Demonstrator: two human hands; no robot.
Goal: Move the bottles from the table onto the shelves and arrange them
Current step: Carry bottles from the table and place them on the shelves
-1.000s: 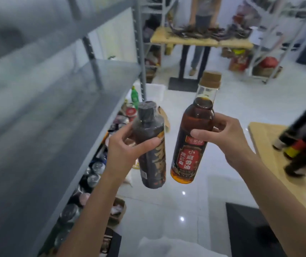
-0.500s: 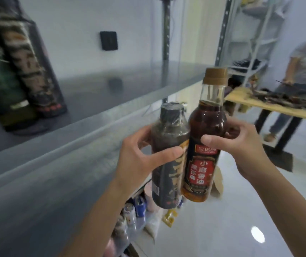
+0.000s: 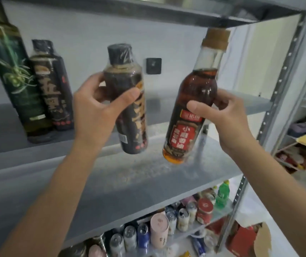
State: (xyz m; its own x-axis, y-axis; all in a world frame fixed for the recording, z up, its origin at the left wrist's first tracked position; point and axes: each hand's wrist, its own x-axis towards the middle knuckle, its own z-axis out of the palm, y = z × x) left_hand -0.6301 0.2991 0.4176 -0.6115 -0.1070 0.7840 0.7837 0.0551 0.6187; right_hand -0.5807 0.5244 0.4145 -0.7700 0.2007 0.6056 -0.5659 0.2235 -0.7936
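Left hand grips dark bottle, right hand grips brown oil bottle; both held in air in front of shelf, apart, tilted.

Both arms up, hands apart.
Left hand grips dark bottle, thumb across front; right hand grips amber bottle likewise.
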